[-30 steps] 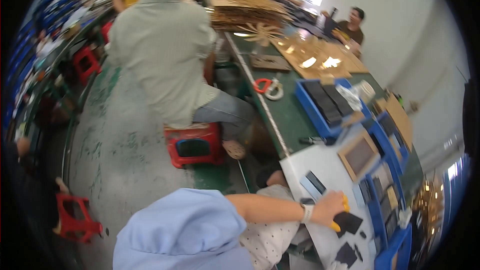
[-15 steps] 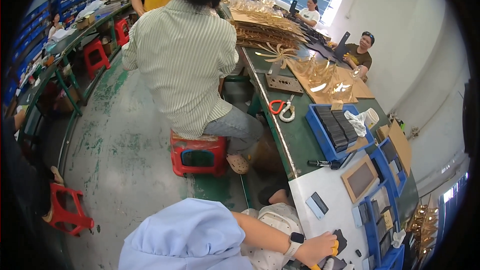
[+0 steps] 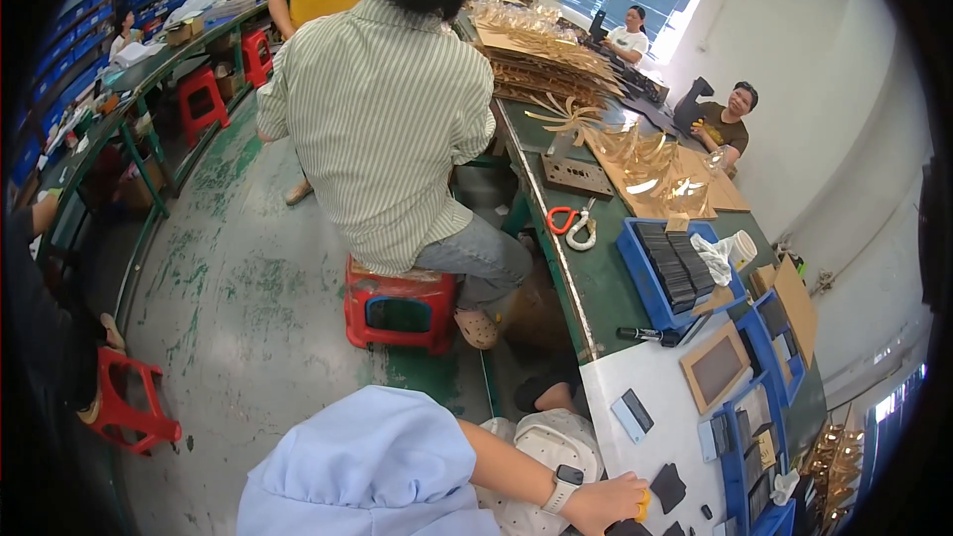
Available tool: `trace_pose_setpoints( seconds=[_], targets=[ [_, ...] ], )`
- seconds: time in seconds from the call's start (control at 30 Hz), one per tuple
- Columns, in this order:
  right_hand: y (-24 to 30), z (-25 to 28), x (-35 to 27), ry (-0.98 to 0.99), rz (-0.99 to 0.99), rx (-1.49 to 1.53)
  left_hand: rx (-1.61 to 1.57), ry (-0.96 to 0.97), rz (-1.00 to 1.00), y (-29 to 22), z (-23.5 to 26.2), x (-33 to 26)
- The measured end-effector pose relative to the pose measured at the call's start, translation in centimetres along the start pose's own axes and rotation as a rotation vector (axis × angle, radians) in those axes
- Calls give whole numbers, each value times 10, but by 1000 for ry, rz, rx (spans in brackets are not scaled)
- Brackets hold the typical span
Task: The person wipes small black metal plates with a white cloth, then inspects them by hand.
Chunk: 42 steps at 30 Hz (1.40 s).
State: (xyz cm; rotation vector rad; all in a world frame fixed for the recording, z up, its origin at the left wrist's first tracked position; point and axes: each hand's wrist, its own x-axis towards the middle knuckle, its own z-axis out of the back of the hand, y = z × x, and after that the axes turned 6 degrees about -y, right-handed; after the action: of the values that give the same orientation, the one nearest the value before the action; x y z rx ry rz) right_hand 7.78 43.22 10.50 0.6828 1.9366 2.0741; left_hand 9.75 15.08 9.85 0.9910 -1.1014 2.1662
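Note:
My left hand (image 3: pixel 608 504) reaches over the white sheet (image 3: pixel 625 372) at the table's near edge, a pale-strapped watch (image 3: pixel 566 481) on its wrist. Yellow covers show on its curled fingertips. What they hold, if anything, is hidden; a dark edge shows under the hand at the frame's bottom. Just right of the fingers lies a flat, irregular black piece (image 3: pixel 668 487), apart from them. A small black bit (image 3: pixel 706 512) rests farther right. Beyond the hand is a light-blue and black rectangular block (image 3: pixel 632 415). My right hand is out of view.
Blue bins (image 3: pixel 663 310) with black pieces line the table, beside a brown frame (image 3: pixel 715 367) and a black marker (image 3: pixel 640 335). Red-and-white-handled scissors (image 3: pixel 574 225), a drilled block (image 3: pixel 576 176) and gold sheets (image 3: pixel 645 164) lie beyond. A co-worker in stripes (image 3: pixel 382 129) sits on a red stool (image 3: pixel 399 313).
My left hand has drawn back a little to the left, away from the black piece, which now shows more fully. The view has shifted slightly. A far-right co-worker's dark piece is tilted differently.

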Motion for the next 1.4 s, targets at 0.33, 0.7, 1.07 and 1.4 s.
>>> trace_pose_setpoints(
  seconds=[0.33,0.7,1.07,1.4],
  targets=[
    [-19,16,-2,197,246,-297,3,-21,-58,-35,30,21],
    [-2,18,-12,201,238,-350,-81,180,177,12,-26,-24],
    [-4,-22,-34,162,174,-201,-170,182,288,43,-45,-51],
    [-59,-43,-2,-5,-40,-91,-116,104,255,48,-44,-41]
  ],
)
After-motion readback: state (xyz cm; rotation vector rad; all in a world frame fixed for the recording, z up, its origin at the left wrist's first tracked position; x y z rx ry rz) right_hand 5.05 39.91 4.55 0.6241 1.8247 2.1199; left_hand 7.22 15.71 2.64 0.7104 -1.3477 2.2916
